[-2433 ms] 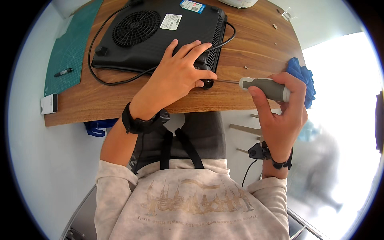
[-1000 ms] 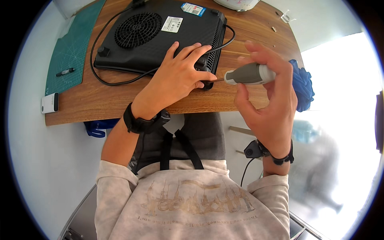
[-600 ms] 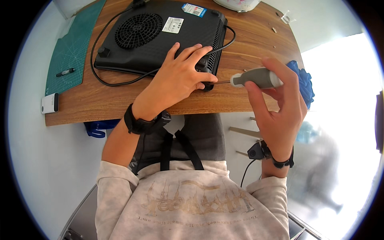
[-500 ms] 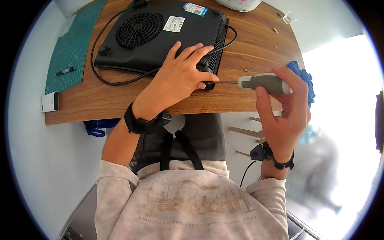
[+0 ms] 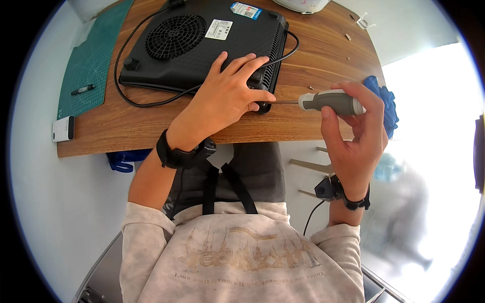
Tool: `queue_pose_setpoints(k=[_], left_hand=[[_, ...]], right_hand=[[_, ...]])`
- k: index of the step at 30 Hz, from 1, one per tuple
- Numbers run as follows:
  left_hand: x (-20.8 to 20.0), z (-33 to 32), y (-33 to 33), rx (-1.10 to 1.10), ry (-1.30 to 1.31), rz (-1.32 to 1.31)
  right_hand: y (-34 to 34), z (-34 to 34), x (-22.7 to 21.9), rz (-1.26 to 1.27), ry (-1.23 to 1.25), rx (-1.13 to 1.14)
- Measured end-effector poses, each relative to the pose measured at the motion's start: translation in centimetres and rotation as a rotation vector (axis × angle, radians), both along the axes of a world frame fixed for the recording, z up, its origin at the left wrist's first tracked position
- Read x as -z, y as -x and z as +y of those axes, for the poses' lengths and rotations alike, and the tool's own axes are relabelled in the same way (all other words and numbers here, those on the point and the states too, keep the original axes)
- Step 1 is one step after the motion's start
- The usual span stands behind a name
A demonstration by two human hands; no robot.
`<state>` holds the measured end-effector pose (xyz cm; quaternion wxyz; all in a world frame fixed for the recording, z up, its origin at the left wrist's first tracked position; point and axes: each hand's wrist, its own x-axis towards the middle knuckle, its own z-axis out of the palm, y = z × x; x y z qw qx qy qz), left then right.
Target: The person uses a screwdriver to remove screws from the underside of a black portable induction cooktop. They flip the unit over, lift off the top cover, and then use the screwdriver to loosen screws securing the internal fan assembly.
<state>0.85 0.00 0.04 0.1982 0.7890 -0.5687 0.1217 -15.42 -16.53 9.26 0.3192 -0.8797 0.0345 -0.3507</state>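
Observation:
A black induction cooker [image 5: 151, 65] lies on the wooden table with its underside up, showing a round fan grille and rubber feet. My left hand [image 5: 225, 96] rests spread over its near right corner, across the black power cord [image 5: 136, 104]. The index finger and thumb reach around the corner, close to the screwdriver's tip. My right hand [image 5: 356, 126] grips the grey-and-white handle of a screwdriver [image 5: 331, 102], thumb below and fingers above. Its thin shaft points left at the corner. The tip is hidden by my left fingers, so its exact contact cannot be seen.
On the left lie a green cutting mat [image 5: 83, 65], a black pen [image 5: 83, 90] and a small white device [image 5: 63, 129]. A blue cloth [image 5: 384, 106] hangs at the table's right edge. A white container [image 5: 303, 5] stands at the back. Small scraps [image 5: 348, 37] dot the right side.
My right hand and the screwdriver have shifted slightly left, and the handle has turned a little. My left hand and the cooker stay nearly in place.

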Motion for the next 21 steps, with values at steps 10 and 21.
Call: queue_pose_setpoints(k=[10, 21], left_hand=[[0.1, 0.0, 0.0, 0.000, -0.005, 0.004], [-0.2, 0.1, 0.0, -0.002, -0.011, 0.010]], right_hand=[[-0.1, -0.4, 0.2, 0.020, -0.039, 0.021], [-0.8, -1.5, -1.3, 0.058, 0.121, 0.012]])
